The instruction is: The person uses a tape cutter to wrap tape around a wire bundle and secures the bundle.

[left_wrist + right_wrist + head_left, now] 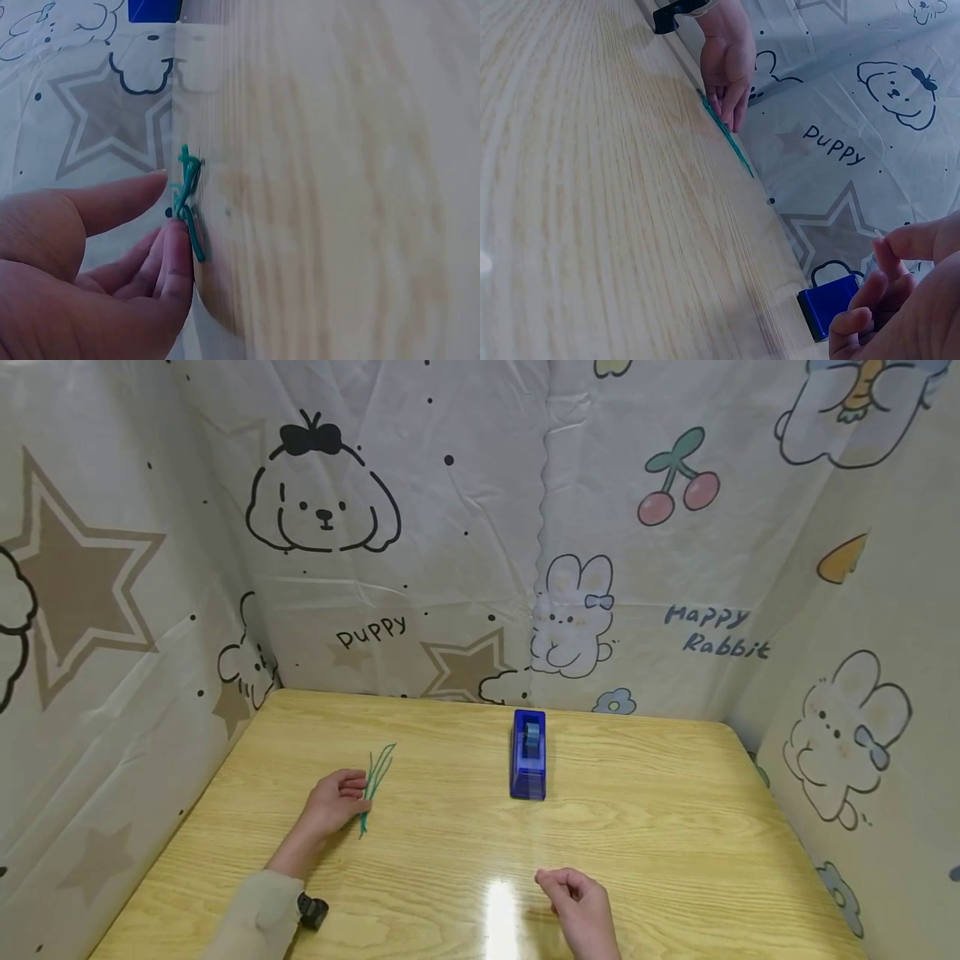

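Observation:
On the left of the table, my left hand [337, 802] is at a bundle of thin green strands [381, 774], its thumb and fingers spread apart. Its fingertips are right at the strands [187, 180] in the left wrist view. The strands fan out at the far end and come together at the near end. Toward the front, my right hand [581, 902] pinches the end of a clear tape strip between thumb and forefinger. The strip shows only faintly. A blue tape dispenser [528, 781] with a roll in it stands beyond this hand, in line with it.
The light wooden table [660, 827] is walled at the back and sides by a patterned cloth [465, 527] with cartoon animals and stars. A black device [312, 911] sits on the left wrist by the sleeve [258, 914].

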Tool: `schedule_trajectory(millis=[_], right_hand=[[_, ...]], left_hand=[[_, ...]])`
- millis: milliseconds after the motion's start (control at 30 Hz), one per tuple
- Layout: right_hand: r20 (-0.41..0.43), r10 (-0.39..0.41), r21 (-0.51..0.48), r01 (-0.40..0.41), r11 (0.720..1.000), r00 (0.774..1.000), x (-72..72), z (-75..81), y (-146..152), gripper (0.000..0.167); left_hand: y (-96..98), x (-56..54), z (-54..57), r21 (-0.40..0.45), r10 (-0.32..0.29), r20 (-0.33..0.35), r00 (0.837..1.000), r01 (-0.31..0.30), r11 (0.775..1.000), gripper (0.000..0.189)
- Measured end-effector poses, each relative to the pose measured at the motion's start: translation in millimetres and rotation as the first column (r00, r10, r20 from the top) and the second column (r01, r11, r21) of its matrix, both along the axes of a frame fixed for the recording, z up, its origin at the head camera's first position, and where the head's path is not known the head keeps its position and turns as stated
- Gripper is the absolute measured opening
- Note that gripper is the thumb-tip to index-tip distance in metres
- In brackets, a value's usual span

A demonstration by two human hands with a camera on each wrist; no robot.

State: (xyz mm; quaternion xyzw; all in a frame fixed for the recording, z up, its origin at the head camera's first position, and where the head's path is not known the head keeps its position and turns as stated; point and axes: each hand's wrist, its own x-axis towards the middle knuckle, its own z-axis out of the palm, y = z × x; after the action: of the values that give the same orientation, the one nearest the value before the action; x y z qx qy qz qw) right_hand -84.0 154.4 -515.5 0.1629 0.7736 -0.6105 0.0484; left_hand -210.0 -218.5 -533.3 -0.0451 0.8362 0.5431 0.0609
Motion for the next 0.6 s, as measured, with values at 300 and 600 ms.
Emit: schedule_trajectory(millis=[300,600], right_hand=[[0.008,0.009,-0.012,-0.009,1.000,1.000,0.3,1.4,-0.8,0.028],[0.028,-0.004,-0.023,0.004,1.000,1.000,0.6,3.3,-1.9,0.026]], left_hand=[[8.1,4.5,-2.1,-0.065,-0.001,0.011,1.000,0.002,0.998,0.057],[15.4,9.0,-6.0,-0.146,-0.009,-0.037,0.999,0.003,0.989,0.049]])
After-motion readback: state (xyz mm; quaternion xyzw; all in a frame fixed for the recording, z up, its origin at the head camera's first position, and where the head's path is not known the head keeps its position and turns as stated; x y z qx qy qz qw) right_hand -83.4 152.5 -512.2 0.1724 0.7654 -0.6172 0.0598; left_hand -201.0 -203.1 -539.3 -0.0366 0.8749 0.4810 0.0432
